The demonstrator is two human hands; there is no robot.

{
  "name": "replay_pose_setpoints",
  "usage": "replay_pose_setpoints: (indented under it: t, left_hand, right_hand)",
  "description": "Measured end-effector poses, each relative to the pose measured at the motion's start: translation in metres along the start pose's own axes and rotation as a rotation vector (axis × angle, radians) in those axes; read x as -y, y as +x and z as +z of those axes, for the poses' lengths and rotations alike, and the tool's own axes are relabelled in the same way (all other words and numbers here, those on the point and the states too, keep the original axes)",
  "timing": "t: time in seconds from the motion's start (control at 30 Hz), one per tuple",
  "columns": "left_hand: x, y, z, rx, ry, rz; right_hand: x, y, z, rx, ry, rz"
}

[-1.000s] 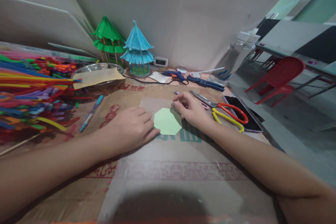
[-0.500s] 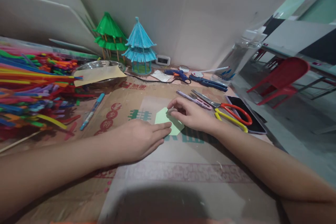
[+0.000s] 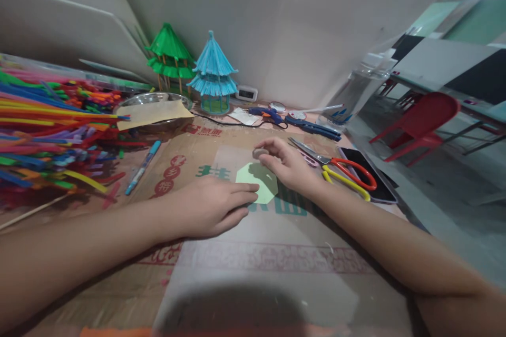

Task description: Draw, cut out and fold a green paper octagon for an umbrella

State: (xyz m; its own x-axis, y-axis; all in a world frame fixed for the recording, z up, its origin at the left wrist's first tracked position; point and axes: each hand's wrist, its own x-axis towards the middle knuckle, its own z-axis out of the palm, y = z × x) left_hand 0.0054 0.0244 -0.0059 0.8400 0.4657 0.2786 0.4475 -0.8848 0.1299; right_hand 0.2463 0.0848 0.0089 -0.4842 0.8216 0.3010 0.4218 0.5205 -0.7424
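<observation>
A pale green paper octagon lies flat on the printed cardboard in the middle. My left hand rests palm down at its left edge, fingers stretched out with the fingertips on the paper. Just above the paper's right side, my right hand pinches a small grey round object between thumb and fingers. What the object is cannot be made out. The right hand's shadow falls on the paper.
Red-and-yellow scissors and a phone lie at right. Pipe cleaners fill the left, beside a blue marker. Behind stand green and blue pavilion models, a glue gun and a clear bottle.
My right hand has lifted up and away from the green paper with the grey object, uncovering more of the paper. My left hand has hardly moved.
</observation>
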Motion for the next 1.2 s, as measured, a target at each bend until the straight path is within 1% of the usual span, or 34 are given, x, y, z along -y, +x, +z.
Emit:
replay_pose_setpoints:
  t: [0.07, 0.1, 0.17, 0.23, 0.27, 0.33, 0.4, 0.47, 0.53, 0.63, 0.73, 0.87, 0.93, 0.97, 1.1, 1.13, 1.2]
  left_hand:
    - [0.002, 0.001, -0.001, -0.062, -0.016, -0.048]
    - [0.004, 0.003, -0.001, -0.100, -0.015, -0.104]
    - [0.008, 0.010, -0.001, -0.152, -0.027, -0.265]
    - [0.013, 0.019, -0.001, -0.118, -0.090, -0.400]
    - [0.015, 0.024, -0.001, -0.081, -0.137, -0.435]
    - [0.021, 0.035, -0.001, -0.034, -0.179, -0.451]
    - [0.026, 0.044, -0.002, -0.001, -0.204, -0.455]
    - [0.031, 0.051, -0.001, 0.032, -0.244, -0.458]
    - [0.034, 0.056, 0.000, 0.040, -0.279, -0.465]
    - [0.036, 0.059, 0.005, -0.010, -0.265, -0.484]
    - [0.036, 0.061, 0.009, -0.065, -0.233, -0.482]
    - [0.036, 0.065, 0.008, -0.078, -0.227, -0.466]
    - [0.034, 0.068, 0.003, -0.090, -0.239, -0.480]
    - [0.033, 0.070, -0.001, -0.106, -0.249, -0.491]
    - [0.031, 0.081, -0.021, -0.237, -0.285, -0.545]
    - [0.032, 0.083, -0.025, -0.268, -0.294, -0.550]
    - [0.037, 0.088, -0.028, -0.317, -0.312, -0.551]
  right_hand:
    - [-0.001, 0.000, -0.006, 0.008, 0.051, 0.037]
    - [-0.003, 0.001, -0.008, 0.005, 0.066, 0.062]
    - [-0.007, 0.003, -0.012, -0.023, 0.097, 0.103]
    - [-0.011, 0.008, -0.015, -0.053, 0.121, 0.116]
    - [-0.012, 0.010, -0.017, -0.052, 0.121, 0.119]
    - [-0.010, 0.013, -0.023, -0.022, 0.116, 0.140]
    - [-0.006, 0.013, -0.030, 0.037, 0.130, 0.180]
    - [-0.001, 0.008, -0.038, 0.095, 0.179, 0.217]
    - [0.004, 0.001, -0.043, 0.126, 0.245, 0.236]
    - [0.005, -0.012, -0.044, 0.136, 0.302, 0.217]
    - [0.001, -0.021, -0.037, 0.133, 0.350, 0.192]
    - [-0.007, -0.024, -0.026, 0.025, 0.474, 0.205]
    - [-0.008, -0.024, -0.024, -0.030, 0.506, 0.192]
    - [-0.008, -0.024, -0.024, -0.037, 0.511, 0.182]
    - [-0.002, -0.024, -0.026, 0.017, 0.534, 0.185]
    - [-0.001, -0.024, -0.027, 0.014, 0.546, 0.193]
    - [-0.004, -0.022, -0.026, -0.062, 0.582, 0.201]
